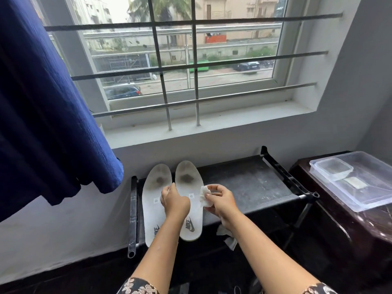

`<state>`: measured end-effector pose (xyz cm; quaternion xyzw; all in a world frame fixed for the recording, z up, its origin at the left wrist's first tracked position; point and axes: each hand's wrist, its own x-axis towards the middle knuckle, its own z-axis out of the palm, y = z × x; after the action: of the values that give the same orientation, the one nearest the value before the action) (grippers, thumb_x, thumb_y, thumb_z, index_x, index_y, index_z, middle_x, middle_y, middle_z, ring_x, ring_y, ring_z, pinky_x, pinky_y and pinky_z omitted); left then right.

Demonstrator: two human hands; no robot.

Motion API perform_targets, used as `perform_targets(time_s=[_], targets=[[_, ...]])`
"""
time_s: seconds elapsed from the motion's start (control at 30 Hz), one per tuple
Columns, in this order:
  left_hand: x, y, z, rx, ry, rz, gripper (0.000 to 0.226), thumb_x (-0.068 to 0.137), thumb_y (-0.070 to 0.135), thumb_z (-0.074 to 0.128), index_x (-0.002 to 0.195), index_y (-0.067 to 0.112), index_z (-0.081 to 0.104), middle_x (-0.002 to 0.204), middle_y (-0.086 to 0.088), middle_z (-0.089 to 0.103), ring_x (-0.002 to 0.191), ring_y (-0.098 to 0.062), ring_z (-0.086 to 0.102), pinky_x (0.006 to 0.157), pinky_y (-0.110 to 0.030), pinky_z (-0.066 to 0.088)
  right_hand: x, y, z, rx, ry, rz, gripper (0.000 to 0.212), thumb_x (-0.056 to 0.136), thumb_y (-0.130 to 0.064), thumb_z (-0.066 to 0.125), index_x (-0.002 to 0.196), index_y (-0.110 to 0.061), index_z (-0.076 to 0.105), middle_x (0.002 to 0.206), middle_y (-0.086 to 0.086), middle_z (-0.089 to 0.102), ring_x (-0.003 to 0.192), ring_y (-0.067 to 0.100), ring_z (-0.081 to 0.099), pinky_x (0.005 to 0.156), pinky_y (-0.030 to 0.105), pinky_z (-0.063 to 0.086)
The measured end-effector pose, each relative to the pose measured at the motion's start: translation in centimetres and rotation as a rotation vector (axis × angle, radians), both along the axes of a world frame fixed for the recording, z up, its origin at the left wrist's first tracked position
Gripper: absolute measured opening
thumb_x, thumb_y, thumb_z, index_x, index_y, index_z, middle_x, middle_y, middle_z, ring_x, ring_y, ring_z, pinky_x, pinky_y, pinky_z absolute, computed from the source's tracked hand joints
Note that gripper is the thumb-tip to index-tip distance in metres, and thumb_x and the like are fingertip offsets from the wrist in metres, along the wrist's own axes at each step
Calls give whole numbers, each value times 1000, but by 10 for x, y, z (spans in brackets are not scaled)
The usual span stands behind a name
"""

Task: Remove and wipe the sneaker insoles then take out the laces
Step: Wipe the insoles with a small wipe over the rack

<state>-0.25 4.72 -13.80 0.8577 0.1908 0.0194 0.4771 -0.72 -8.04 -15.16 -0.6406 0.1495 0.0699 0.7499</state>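
Wiping stage: your right hand (pixel 220 200) pinches a tissue (pixel 204 196); left hand (pixel 175 201) curls over Nike insoles (pixel 153 211) on the rack (pixel 250 177), grip unclear. Next: scrub dark stains (pixel 186 177).

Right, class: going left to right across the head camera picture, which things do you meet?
Blue curtain → left insole → right insole → white tissue → clear plastic box.

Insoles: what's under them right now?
The left insole and right insole lie side by side on the black rack shelf, heels toward its front edge. The left hand covers their middles, the right hand holds a tissue; anything beneath them is hidden.
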Motion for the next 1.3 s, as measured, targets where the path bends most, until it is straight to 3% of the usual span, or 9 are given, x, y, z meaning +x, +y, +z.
perform_targets(time_s=[0.23,0.4,0.5,0.6,0.7,0.8,0.97,1.17,1.3], targets=[[-12,-3,6,56,6,-35,68,80,-2,42,145,15,29,154,-4,16,141,-24,10,113,-42,27,-14,-8,25,183,-14,-9,14,83,7,61,84,-6,64,80,9,69,71,14,66,62,20,55],[-23,-9,13,83,22,-59,67,82,3,44,146,16,28,153,-5,17,138,-27,14,111,-43,29,-27,-16,41,242,-11,-53,21,85,12,49,80,-1,65,79,14,67,70,19,65,63,21,58],[-31,-14,19,81,12,-75,69,81,2,42,146,18,28,154,-4,16,139,-27,13,111,-42,29,-35,-22,49,318,-4,-87,13,87,-1,54,81,-3,65,77,11,66,70,19,64,65,24,58],[-39,-18,24,79,-11,-95,66,82,5,42,145,20,29,153,-3,18,139,-25,13,110,-40,28,-42,-25,53,356,-17,-108,11,88,-14,64,89,-3,63,83,11,66,77,20,65,63,23,58],[-45,-22,27,90,-21,-98,63,84,9,45,144,23,31,151,-2,21,137,-25,15,111,-39,27,-49,-27,55,347,-46,-130,5,86,-1,62,87,-3,58,92,14,64,80,21,65,59,21,58],[-52,-29,31,112,-29,-105,63,83,9,45,143,23,33,150,-4,23,136,-26,18,112,-37,25,-56,-32,57,339,-49,-148,20,86,9,56,98,-6,51,97,14,62,81,23,65,58,26,57],[-66,-44,36,141,-33,-129,63,82,6,44,142,23,34,151,-3,22,136,-26,18,104,-34,30,-66,-47,54,337,-62,-177,31,86,17,48,99,-10,50,104,13,63,89,26,65,64,29,55],[-66,-86,32,148,-39,-240,65,80,4,43,142,21,34,149,-6,24,135,-27,18,106,-36,29,-69,-97,52,270,-90,-365,19,82,4,65,86,-13,58,89,6,65,76,15,63,62,23,53],[-58,-131,28,168,-49,-348,63,81,6,46,141,21,36,149,-6,26,137,-27,19,112,-36,25,-61,-160,50,243,-137,-527,22,80,6,66,71,-13,61,70,2,62,62,10,57,54,16,48]])
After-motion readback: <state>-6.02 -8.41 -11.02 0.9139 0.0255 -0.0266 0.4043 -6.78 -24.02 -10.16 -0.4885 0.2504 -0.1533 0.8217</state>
